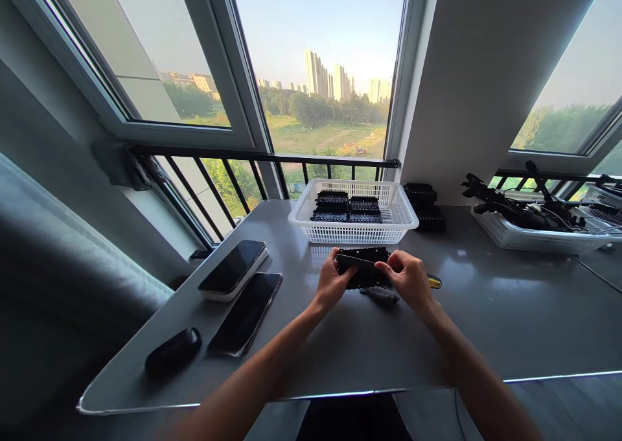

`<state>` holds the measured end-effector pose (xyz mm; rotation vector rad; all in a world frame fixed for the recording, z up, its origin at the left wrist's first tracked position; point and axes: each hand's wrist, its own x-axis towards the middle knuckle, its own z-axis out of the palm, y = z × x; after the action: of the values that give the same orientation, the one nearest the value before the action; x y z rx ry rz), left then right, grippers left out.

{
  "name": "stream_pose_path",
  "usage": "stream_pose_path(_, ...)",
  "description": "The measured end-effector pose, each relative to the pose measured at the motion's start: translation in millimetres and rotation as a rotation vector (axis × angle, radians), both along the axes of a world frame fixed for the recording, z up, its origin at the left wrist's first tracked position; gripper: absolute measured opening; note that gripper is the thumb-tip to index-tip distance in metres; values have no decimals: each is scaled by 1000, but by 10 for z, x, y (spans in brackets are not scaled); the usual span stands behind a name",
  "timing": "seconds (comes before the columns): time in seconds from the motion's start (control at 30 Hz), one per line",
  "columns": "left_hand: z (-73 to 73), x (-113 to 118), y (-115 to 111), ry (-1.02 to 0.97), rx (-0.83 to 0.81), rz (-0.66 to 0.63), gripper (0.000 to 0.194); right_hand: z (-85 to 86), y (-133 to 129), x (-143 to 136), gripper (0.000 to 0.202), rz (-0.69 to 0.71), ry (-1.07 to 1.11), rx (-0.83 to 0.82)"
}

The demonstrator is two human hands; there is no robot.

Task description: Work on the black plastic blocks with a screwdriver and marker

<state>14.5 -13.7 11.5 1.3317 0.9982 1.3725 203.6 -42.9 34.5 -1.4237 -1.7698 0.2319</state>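
Above the table, just in front of the white basket, both hands hold a black rectangular plastic part [365, 278] with notched edges. My left hand [333, 285] grips its left end, thumb across the front. My right hand [411, 280] closes on the right end, thumb and fingertips pressing near the upper edge. A flat dark strip [356, 261] lies across the face of the part, between the thumbs. Under the hands rests a dark crumpled item [381, 294], its kind unclear. Beside my right hand pokes out the yellow and black end of a tool [435, 282], mostly hidden.
A white plastic basket [352, 234] holds several similar black parts. More black parts [425, 208] are stacked to its right. Another white basket [525, 236] carries black pieces and cables. Leftward lie two dark phone-like slabs [233, 266] [247, 315] and a black mouse-shaped object [173, 352].
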Motion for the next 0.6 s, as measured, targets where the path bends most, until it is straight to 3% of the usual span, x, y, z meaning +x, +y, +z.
stream_pose_path(0.13, 10, 7, -28, -17, -37, -9, 39, -7, 13, 24, 41, -39, -16, 6)
stream_pose_path(0.33, 69, -38, 6, -92, -58, 81, 40, 59, 62, 254, 44, -152, 37, 42)
stream_pose_path(0.6, 43, 0, -53, -28, -23, 23, 35, -25, 24, -18, 41, -42, 10, 12)
